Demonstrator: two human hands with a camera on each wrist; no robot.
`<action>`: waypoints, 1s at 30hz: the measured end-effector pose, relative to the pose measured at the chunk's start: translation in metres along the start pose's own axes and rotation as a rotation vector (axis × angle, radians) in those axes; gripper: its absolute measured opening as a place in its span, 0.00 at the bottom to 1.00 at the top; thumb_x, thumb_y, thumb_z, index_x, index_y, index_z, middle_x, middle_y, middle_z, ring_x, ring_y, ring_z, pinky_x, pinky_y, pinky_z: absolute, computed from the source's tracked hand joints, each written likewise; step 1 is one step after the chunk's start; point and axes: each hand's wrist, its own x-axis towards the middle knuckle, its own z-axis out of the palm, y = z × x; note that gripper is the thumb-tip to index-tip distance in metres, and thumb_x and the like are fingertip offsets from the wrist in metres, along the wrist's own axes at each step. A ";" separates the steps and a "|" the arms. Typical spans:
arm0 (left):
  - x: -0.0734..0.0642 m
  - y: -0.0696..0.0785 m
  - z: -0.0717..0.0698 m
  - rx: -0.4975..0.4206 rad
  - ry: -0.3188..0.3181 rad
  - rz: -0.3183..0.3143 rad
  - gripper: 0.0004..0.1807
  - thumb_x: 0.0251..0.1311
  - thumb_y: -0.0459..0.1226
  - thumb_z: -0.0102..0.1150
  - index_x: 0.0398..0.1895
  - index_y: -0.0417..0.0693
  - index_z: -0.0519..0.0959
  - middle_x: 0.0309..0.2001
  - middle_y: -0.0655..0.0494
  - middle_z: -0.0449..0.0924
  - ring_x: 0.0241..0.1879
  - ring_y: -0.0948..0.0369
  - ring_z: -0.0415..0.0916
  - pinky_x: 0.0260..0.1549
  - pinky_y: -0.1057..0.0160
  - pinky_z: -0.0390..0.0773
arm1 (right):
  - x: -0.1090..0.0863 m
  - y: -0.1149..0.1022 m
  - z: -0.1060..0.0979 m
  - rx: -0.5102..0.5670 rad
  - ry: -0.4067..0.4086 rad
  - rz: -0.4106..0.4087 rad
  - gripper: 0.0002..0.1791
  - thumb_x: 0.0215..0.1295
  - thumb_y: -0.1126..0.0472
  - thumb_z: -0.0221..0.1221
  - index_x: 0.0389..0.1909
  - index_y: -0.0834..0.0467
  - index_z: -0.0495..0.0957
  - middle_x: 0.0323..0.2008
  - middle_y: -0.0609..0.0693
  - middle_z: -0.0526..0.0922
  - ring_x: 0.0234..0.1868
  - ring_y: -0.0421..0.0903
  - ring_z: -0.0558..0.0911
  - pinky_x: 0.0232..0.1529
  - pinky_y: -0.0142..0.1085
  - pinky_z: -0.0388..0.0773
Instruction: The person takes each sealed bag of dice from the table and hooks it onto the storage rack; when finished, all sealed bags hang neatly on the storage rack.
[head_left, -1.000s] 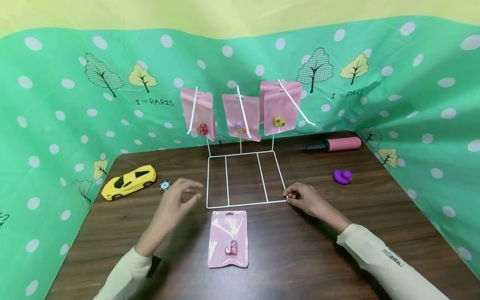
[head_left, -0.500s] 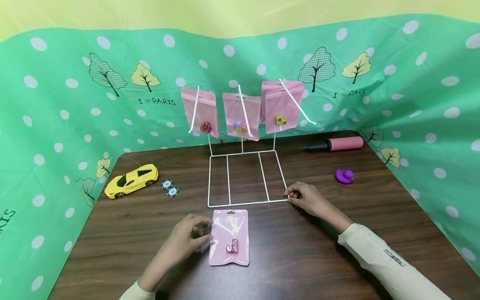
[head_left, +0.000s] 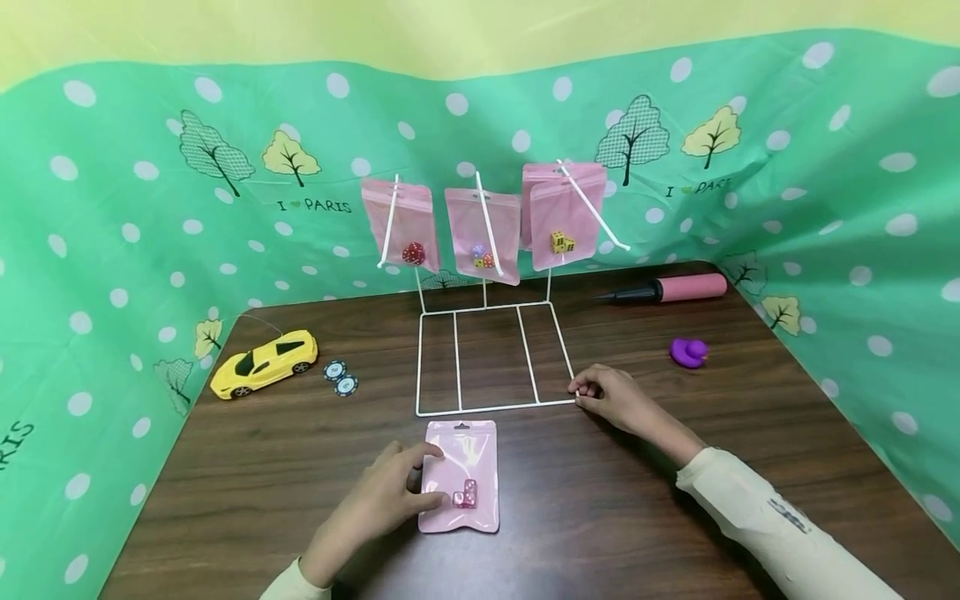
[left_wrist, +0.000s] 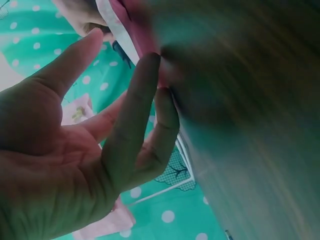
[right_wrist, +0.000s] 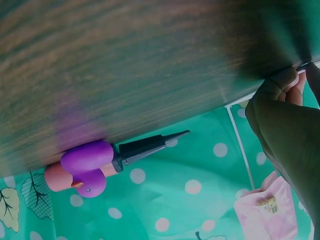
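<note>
A pink pouch (head_left: 476, 458) with pink dice (head_left: 465, 493) showing lies flat on the wooden table, in front of a white wire rack (head_left: 457, 358). Over the pouch's left side reaches my left hand (head_left: 386, 492), thumb and index finger spread apart. In the left wrist view its fingertips are at the pouch's edge; I cannot tell whether they press on it. My right hand (head_left: 611, 396) pinches the front right corner of the rack's base. From the rack's prongs hang pink pouches: one with red dice (head_left: 413, 253), one with mixed colours (head_left: 480, 252), and two on the right, yellow dice (head_left: 560, 242) in front.
At the left stands a yellow toy car (head_left: 262, 364), with two poker chips (head_left: 341, 379) beside it. A pink and black hand pump (head_left: 690, 287) lies at the back right, behind a purple rubber duck (head_left: 687, 352). A green dotted curtain (head_left: 292, 92) closes the back.
My left hand has moved from beside the rack and chips toward me and right, onto the pouch's left side. The second chip came into sight. My right hand stays on the rack corner.
</note>
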 end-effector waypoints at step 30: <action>0.007 -0.003 -0.005 -0.234 -0.131 0.076 0.09 0.57 0.21 0.65 0.38 0.39 0.85 0.30 0.57 0.81 0.25 0.68 0.74 0.24 0.67 0.77 | -0.001 0.002 0.001 -0.012 0.000 0.017 0.06 0.66 0.74 0.69 0.40 0.63 0.87 0.33 0.46 0.81 0.37 0.41 0.78 0.39 0.35 0.78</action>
